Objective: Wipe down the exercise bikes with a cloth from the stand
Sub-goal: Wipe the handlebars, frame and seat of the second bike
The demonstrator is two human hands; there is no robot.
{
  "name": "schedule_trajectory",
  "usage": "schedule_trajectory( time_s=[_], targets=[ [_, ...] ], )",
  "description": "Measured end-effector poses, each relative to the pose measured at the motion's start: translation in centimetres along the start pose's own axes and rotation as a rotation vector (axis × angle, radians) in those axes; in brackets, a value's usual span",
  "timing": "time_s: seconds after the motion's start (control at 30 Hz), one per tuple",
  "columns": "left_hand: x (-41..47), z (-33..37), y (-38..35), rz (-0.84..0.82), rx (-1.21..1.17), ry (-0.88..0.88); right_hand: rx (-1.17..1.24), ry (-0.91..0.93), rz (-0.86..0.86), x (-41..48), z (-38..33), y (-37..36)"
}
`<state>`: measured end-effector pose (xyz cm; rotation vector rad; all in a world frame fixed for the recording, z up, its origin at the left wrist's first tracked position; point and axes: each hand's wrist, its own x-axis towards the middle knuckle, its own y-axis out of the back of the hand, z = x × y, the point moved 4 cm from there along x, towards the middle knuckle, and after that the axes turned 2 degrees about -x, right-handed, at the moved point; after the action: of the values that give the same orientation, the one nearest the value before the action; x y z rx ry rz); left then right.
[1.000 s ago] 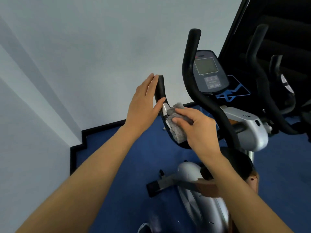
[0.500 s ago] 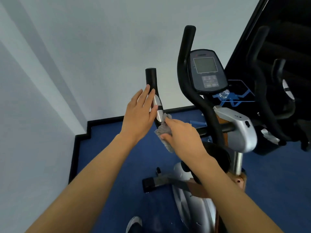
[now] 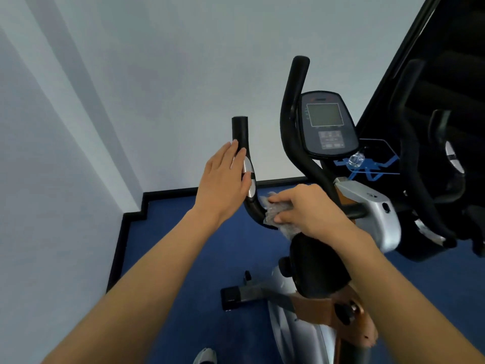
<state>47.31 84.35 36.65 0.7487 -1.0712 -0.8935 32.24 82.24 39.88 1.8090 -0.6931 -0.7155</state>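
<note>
An exercise bike (image 3: 367,214) with a silver body stands before me on the blue floor. Its black left handlebar (image 3: 240,130) curves up, with a silver sensor plate (image 3: 249,177) on it. My left hand (image 3: 223,185) rests flat against that handlebar beside the plate, fingers extended. My right hand (image 3: 309,208) presses a crumpled grey cloth (image 3: 275,208) onto the lower bend of the same bar. The right handlebar (image 3: 294,106) and the console (image 3: 326,124) rise behind.
A second black exercise machine (image 3: 433,164) stands close on the right. White walls meet in a corner at the left, edged by a black skirting (image 3: 199,191). A blue bottle holder (image 3: 367,164) with a clear bottle top sits right of the console. My shoe (image 3: 206,357) shows at bottom.
My right hand has slid the cloth down the left handlebar from near the sensor plate to the lower bend. My left hand slid down the bar and now rests beside the plate.
</note>
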Motion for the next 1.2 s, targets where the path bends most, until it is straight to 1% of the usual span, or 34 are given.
schedule_trajectory(
  time_s=[0.07,0.1,0.2,0.27,0.4,0.53,0.6,0.73,0.8,0.87,0.97,1.2],
  targets=[
    [0.1,0.4,-0.3,0.023,0.0,0.016,0.162,0.001,0.078,-0.1,0.6,0.5],
    [0.1,0.5,-0.5,0.034,0.017,0.025,0.188,0.014,0.087,0.0,0.7,0.4],
    [0.1,0.7,-1.0,0.038,0.054,0.04,0.067,0.05,-0.04,0.7,0.2,-1.5],
    [0.1,0.7,-1.1,0.061,0.079,0.025,0.05,0.032,-0.088,1.0,0.7,-1.8],
    [0.1,0.5,-1.2,0.059,0.056,0.022,0.013,0.013,-0.078,0.5,3.2,-1.2],
    [-0.1,0.5,-1.1,0.052,0.024,0.032,-0.003,0.03,-0.056,0.1,3.7,-1.0],
    [-0.2,0.6,-1.0,0.056,0.031,0.026,0.09,0.029,0.013,-0.1,3.9,-0.6],
    [0.0,0.9,-0.4,0.061,-0.009,0.052,0.394,-0.056,0.324,-1.6,4.8,1.9],
    [0.0,1.2,-0.3,0.083,-0.025,0.062,0.476,-0.081,0.469,-2.3,5.3,3.2],
    [0.1,1.7,-0.3,0.115,-0.005,0.032,0.493,-0.107,0.562,-2.9,5.8,4.4],
    [0.5,2.5,-0.7,0.108,0.014,-0.023,0.463,-0.153,0.615,-3.3,6.7,4.9],
    [1.6,3.2,-2.3,0.05,-0.011,0.024,0.353,-0.156,0.571,-3.2,7.8,1.9]
  ],
)
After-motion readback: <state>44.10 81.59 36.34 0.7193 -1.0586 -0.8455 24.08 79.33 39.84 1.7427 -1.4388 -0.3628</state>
